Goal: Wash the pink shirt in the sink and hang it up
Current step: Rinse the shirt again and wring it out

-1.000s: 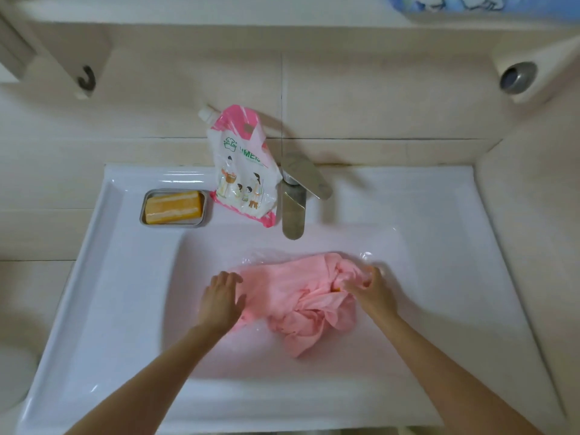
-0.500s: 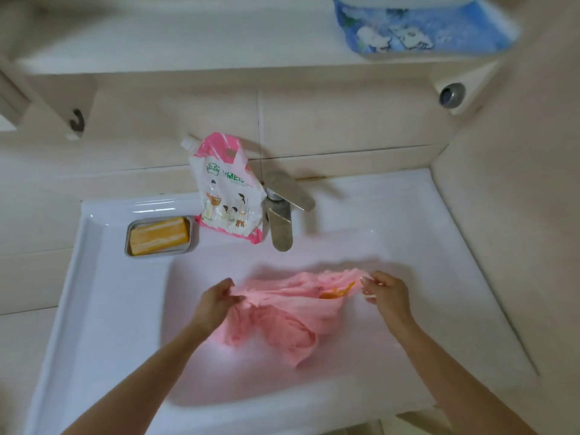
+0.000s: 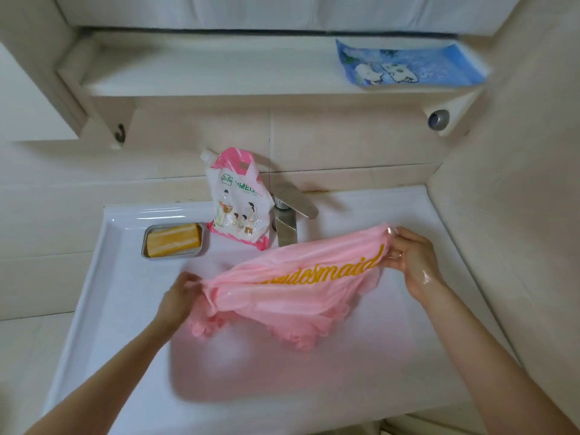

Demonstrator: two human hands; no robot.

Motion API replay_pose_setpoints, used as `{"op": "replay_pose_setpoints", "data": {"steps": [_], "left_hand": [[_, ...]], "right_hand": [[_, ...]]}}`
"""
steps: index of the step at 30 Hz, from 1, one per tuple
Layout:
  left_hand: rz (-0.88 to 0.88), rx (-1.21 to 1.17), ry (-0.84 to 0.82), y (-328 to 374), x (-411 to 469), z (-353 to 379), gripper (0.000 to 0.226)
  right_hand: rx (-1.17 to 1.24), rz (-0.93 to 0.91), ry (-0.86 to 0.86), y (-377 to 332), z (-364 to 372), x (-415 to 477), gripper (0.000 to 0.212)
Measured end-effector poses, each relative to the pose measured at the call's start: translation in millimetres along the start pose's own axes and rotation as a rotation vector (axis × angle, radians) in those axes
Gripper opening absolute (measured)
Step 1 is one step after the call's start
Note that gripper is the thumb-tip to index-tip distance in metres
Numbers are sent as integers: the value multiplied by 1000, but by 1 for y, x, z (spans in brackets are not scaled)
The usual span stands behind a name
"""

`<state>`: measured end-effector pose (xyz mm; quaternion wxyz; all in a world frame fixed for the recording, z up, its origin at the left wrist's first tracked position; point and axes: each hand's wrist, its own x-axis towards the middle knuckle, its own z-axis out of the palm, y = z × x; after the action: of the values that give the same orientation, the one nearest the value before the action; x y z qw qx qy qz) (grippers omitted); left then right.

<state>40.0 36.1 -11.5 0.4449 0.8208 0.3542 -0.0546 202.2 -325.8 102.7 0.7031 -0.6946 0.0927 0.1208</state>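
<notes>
The pink shirt, wet and glossy, is held stretched over the white sink, with gold script running across it and its lower folds hanging toward the basin. At the shirt's near left end, the left hand grasps a bunch of the cloth, fingers curled round it. On the far left ledge sits a metal soap dish holding an orange soap bar. Next comes a pink-and-white detergent pouch, just beside the steel faucet. At the shirt's higher right end, the right hand pinches the fabric. Far right on the shelf lies a blue tray.
</notes>
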Motion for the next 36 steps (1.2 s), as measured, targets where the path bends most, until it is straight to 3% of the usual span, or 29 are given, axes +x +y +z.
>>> {"op": "replay_pose_setpoints", "data": {"steps": [2,3,7,9,11,13,14,16,20,23,26,29,30,33,36], "left_hand": [[111,476,-144,-10,4,17,38],[207,593,-199,-9,2,28,53],[478,400,-280,39,-20,74,77],[481,356,-317,64,-24,93,81],[436,395,-415,75,-24,105,75],[462,567,-438,78,-29,104,52],[505,631,-413,76,-31,101,41],[597,614,-370,59,-32,93,43],[811,559,-238,11,-37,69,33],[729,548,-331,8,-57,59,21],[496,631,-501,2,-66,58,46],[251,297,-680,6,-71,52,52],[225,216,-709,11,-74,51,49],[269,157,-736,27,-79,56,40],[401,175,-653,47,-80,57,43]], "right_hand": [[-40,32,-23,3,11,-1,20],[-57,48,-42,6,16,-3,19],[-142,57,-249,18,21,-9,19],[-192,-6,-350,16,17,-10,15],[-239,-108,-400,8,9,-9,5],[-270,-150,-442,2,-3,-10,12],[-283,-142,-474,0,-9,-11,17],[-364,-89,-563,4,-24,-14,23],[-703,45,-614,55,-44,-17,35],[-988,63,-767,93,-46,-26,38],[-1159,101,-952,113,-40,-38,40],[-1452,-42,-1106,125,-27,-41,30],[-1472,-96,-1071,126,-21,-42,35],[-1218,-204,-932,128,5,-47,34],[-1128,-175,-1007,127,36,-57,58]]}}
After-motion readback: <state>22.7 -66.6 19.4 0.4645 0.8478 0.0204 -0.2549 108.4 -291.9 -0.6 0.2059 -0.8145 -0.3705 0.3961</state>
